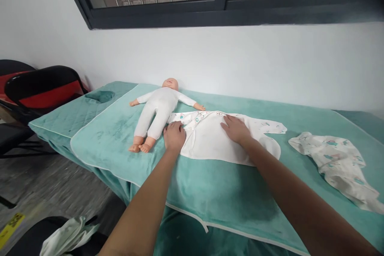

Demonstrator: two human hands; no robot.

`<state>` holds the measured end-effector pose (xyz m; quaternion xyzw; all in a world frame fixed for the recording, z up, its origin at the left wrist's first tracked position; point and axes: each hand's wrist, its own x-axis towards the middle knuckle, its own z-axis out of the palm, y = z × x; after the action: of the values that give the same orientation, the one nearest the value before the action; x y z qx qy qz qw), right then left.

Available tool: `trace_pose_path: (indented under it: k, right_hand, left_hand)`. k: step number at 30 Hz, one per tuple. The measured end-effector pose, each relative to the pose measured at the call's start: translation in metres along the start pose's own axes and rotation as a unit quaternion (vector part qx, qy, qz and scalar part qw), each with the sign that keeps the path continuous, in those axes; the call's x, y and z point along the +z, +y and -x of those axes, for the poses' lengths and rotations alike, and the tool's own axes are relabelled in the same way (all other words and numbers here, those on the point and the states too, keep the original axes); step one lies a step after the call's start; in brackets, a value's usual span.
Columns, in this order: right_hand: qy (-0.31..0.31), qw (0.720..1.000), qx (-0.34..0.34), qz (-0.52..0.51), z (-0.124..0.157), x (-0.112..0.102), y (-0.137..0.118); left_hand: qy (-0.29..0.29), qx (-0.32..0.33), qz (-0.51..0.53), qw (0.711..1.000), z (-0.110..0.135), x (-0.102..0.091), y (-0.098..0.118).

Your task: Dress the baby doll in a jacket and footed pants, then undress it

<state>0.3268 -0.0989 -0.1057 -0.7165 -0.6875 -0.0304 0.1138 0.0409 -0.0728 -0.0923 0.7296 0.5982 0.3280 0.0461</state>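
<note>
A white long-sleeved baby top (216, 138) with printed sleeves lies spread flat on the green cover. My right hand (236, 129) rests on its upper body, fingers stretched out. At the top's left side, below the printed sleeve, my left hand (174, 136) lies on the cloth edge with its fingers lowered and slightly bent; nothing shows in its grasp. Just left of it is a baby doll (160, 106) on its back, with a white body, spread arms and bare feet. One doll hand reaches close to the top's upper edge.
A crumpled printed baby garment (336, 160) lies at the right on the green-covered bed (108, 144). The bed has a face hole (100, 96) at its left end. Black and red chairs (48, 88) stand left. Pale cloth (70, 236) hangs over a dark seat at lower left.
</note>
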Motion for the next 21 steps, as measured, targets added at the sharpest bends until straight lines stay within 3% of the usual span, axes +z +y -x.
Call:
trace_pose_path:
  k: [5, 14, 18, 21]
  right_hand:
    - [0.010, 1.000, 0.002, 0.008, -0.004, 0.007, 0.014]
    - [0.033, 0.999, 0.004, -0.008, 0.022, 0.007, -0.005]
    - [0.041, 0.993, -0.019, -0.109, 0.022, 0.005, -0.018]
    - [0.080, 0.970, 0.025, -0.226, -0.006, 0.003, -0.034]
  left_hand:
    - [0.004, 0.001, 0.002, 1.000, 0.000, 0.001, 0.000]
    - [-0.014, -0.001, -0.002, 1.000, 0.003, -0.003, 0.002]
    - [-0.052, 0.036, -0.035, 0.997, 0.003, -0.006, 0.008]
    - [-0.050, 0.050, -0.032, 0.997, -0.007, -0.024, 0.014]
